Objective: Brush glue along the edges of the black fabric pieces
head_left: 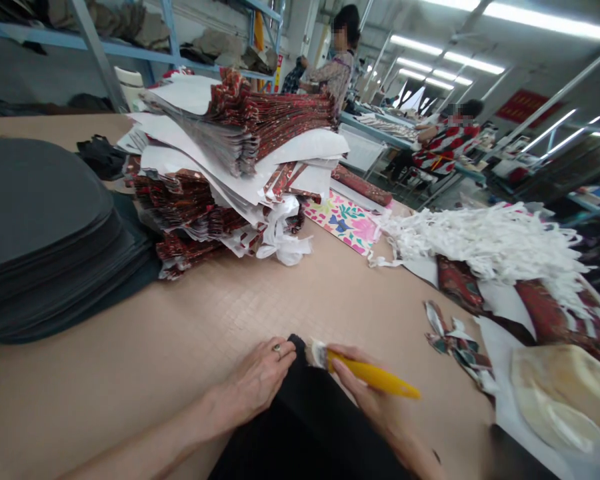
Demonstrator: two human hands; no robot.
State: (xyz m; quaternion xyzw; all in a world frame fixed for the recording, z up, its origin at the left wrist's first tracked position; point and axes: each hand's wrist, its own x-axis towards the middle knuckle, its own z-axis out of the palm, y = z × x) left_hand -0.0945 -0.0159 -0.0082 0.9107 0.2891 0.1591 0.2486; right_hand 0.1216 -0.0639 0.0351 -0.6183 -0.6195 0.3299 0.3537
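Note:
A black piece of material [310, 427] lies at the bottom centre, its narrow end on the brown table [220, 313]. My left hand [260, 380], with a ring on one finger, is closed on the left side of that end. In my right hand [360, 380] is a brush with a yellow handle [380, 377]. The pale bristles touch or nearly touch the right edge of the black material, close to my left fingertips.
Stacked dark panels [45, 227] stand at the left. Behind the hands rise piled red patterned pieces and white sheets [230, 153]. White strips [490, 240], fabric scraps [460, 347] and a cloudy container [565, 393] are at the right. Two people [337, 73] are farther back.

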